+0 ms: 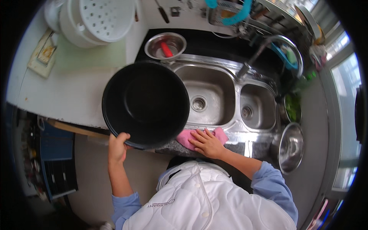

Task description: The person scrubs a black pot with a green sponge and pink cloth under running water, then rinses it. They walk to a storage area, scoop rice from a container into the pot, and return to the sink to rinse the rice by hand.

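My left hand (118, 147) grips the near-left rim of a large black pot (146, 95), thumb over the edge. The pot's dark inside faces up at me and looks bare. It covers the left end of the steel double sink (238, 100). Flat on a pink cloth (185, 138) rests my right hand (208, 143), fingers spread, at the sink's front edge. The cloth lies crumpled on the steel rim and the speckled stone counter edge (172, 147). Both basins show their drains.
A steel bowl (178, 43) with a red-handled item (166, 49) stands behind the pot. The curved faucet (244, 69) rises behind the basins. On the right are a steel basin (291, 148) and leafy greens (292, 107). White perforated containers (100, 20) occupy the back left of the white counter (69, 95).
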Tool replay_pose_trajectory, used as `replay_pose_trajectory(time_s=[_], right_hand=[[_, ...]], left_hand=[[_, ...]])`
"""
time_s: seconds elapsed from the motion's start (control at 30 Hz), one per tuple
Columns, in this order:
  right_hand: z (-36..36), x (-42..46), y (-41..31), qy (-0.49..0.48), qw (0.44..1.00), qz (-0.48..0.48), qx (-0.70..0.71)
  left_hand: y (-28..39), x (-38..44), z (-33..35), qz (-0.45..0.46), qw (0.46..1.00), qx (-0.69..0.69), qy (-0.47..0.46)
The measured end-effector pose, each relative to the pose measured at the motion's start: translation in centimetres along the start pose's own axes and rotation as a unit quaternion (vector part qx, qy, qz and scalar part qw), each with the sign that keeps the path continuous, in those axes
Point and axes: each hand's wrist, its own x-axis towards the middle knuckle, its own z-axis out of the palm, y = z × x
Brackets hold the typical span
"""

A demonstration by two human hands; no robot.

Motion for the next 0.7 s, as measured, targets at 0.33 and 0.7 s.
replay_pose_trajectory(time_s=[0.33, 0.7], right_hand=[[-1.6, 18.6, 6.6, 0.203, 0.977, -0.069, 0.020], [3.9, 32.0, 2.6, 0.123, 0.962, -0.162, -0.183]], left_hand=[[-6.0, -15.1, -4.9, -0.045, 0.975, -0.114, 0.186], [-10.5, -25.9, -6.0, -0.019, 0.910, -0.203, 0.361]])
